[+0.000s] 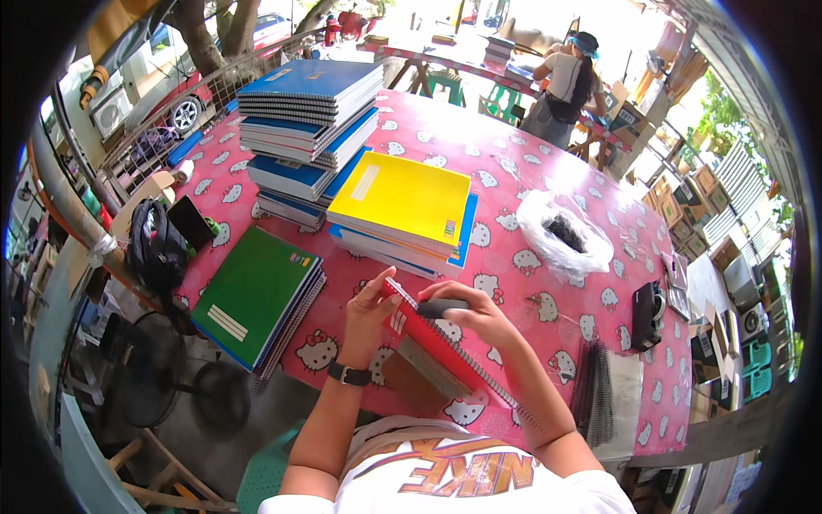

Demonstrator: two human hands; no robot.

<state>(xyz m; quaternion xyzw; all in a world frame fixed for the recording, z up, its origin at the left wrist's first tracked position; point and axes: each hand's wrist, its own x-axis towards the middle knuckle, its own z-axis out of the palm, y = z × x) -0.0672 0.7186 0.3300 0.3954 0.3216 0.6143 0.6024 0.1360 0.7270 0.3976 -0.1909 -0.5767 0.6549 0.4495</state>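
My left hand (372,307), with a dark watch on its wrist, grips the upper end of a red spiral notebook (441,344). The notebook is tilted, and its coil edge (481,370) runs toward my right forearm. At the far end of that edge, my right hand (485,317) is closed around a small dark grey tool (442,307), whose exact kind I cannot make out. Loose coil sticks out past the notebook's near end. Beneath the notebook lies a flat greyish-brown board or sheet (428,370) on the table.
A yellow-topped notebook stack (402,197), a tall blue stack (312,81) and a green-topped stack (257,295) stand left and ahead. Black coils (591,390) lie right, near a black device (646,315) and a plastic-wrapped ring (565,233). Another person (565,90) stands beyond the pink table (531,325).
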